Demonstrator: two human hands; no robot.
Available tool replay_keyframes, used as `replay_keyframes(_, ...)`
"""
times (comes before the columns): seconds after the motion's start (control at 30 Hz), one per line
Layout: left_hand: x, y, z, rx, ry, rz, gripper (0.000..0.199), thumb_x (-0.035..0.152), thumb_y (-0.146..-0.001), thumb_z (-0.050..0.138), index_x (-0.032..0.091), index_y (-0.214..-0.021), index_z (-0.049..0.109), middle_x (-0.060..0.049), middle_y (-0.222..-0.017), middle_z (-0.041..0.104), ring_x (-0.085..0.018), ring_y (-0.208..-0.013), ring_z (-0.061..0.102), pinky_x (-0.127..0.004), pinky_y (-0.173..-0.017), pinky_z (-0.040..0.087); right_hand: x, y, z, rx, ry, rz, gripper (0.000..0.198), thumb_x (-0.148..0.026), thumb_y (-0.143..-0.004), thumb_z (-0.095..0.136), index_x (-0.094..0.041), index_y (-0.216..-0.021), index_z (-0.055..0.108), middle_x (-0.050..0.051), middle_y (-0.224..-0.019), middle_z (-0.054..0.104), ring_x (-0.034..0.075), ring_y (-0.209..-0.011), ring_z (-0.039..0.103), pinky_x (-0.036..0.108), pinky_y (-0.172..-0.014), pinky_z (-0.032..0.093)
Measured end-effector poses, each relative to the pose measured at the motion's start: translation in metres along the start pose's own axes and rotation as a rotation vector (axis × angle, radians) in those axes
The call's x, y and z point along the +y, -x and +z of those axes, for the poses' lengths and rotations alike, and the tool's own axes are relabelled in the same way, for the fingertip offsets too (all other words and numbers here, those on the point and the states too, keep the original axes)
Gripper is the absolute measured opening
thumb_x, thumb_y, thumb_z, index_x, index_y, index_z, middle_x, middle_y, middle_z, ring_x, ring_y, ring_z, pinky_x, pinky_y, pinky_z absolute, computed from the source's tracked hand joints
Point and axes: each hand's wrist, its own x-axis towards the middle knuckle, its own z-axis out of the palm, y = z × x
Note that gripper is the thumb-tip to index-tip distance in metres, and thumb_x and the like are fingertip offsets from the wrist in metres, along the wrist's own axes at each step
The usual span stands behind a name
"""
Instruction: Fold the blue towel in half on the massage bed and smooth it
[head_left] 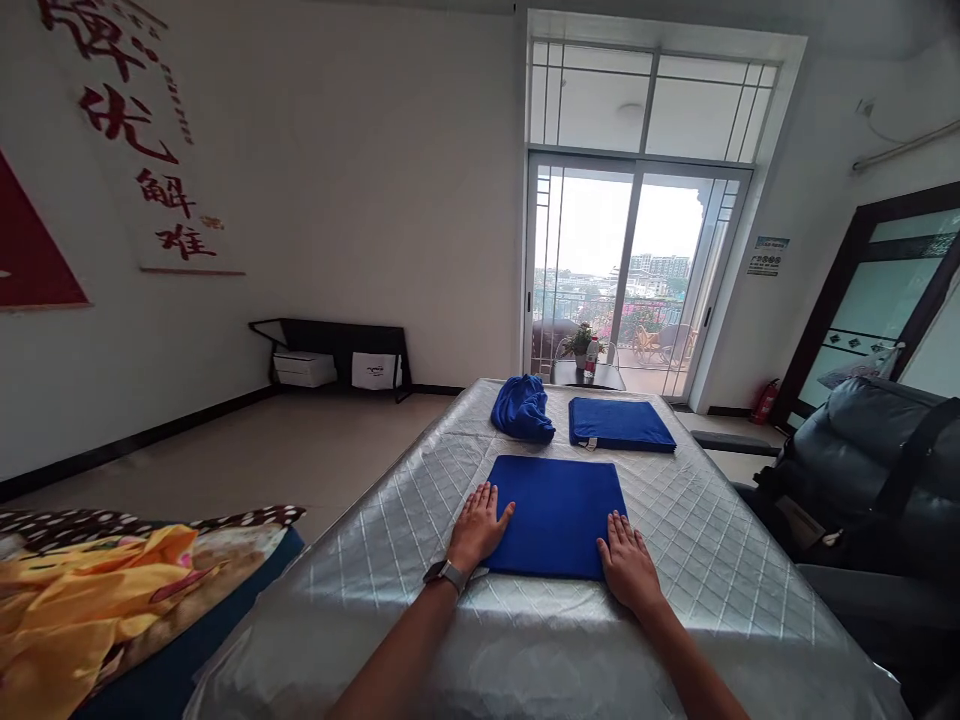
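A flat blue folded cloth (555, 515) lies in front of me on a silver quilted table cover (390, 560). On its left edge rests my left hand (480, 525), fingers stretched out and thumb apart, with a watch on the wrist. My right hand (628, 562) lies flat at the lower right edge of the same cloth, its fingers extended. Behind it, to the right, is a second blue folded cloth (622, 424) with a small pale tag at its front edge. A crumpled blue cloth bundle (523, 408) sits at the back left.
Yellow fabric (97, 610) is heaped at the lower left, beside the table. A black padded chair (870, 480) stands close on the right. Beyond the table's far edge are a small table (566, 376) with a plant and bottle, and glass sliding doors (637, 280).
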Motion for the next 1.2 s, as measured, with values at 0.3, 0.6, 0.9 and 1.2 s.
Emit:
replay_keyframes(0.3,0.098,0.018,-0.007,-0.025,0.123,0.362,0.062,0.049,-0.105,0.024,0.010,-0.150,0.043,-0.016,-0.158,0.040,-0.025,-0.148,0.033,-0.043,-0.120,0.031,-0.001,0.002,-0.006,-0.003,-0.026,0.000,0.067,-0.043,-0.101,0.019,-0.009,-0.158,0.019,0.009,-0.165,0.017,0.020,-0.154,0.012,0.039,-0.123,0.009)
replay_keyframes(0.6,0.139,0.041,-0.003,-0.172,0.193,0.452,0.069,0.057,-0.104,0.016,0.015,-0.156,0.032,-0.010,-0.162,0.031,-0.024,-0.152,0.021,-0.045,-0.123,0.022,0.000,0.003,-0.008,-0.011,-0.018,-0.021,0.066,-0.040,-0.101,0.020,-0.008,-0.158,0.021,0.010,-0.165,0.017,0.021,-0.154,0.012,0.040,-0.123,0.010)
replay_keyframes(0.9,0.002,0.043,-0.011,-0.159,0.036,0.095,0.080,0.067,-0.099,0.020,0.012,-0.157,0.028,-0.012,-0.164,0.023,-0.028,-0.153,0.016,-0.047,-0.123,0.019,-0.003,0.003,-0.009,-0.021,-0.066,0.018,0.067,-0.043,-0.100,0.019,-0.011,-0.159,0.019,0.007,-0.166,0.016,0.019,-0.154,0.011,0.039,-0.124,0.007)
replay_keyframes(1.2,-0.001,0.050,-0.012,-0.126,0.052,0.066,0.087,0.069,-0.097,0.020,0.006,-0.156,0.027,-0.016,-0.164,0.023,-0.028,-0.153,0.018,-0.044,-0.123,0.020,-0.002,0.002,-0.005,-0.007,-0.035,0.010,0.067,-0.043,-0.100,0.017,-0.010,-0.159,0.017,0.007,-0.166,0.017,0.018,-0.154,0.010,0.039,-0.124,0.008)
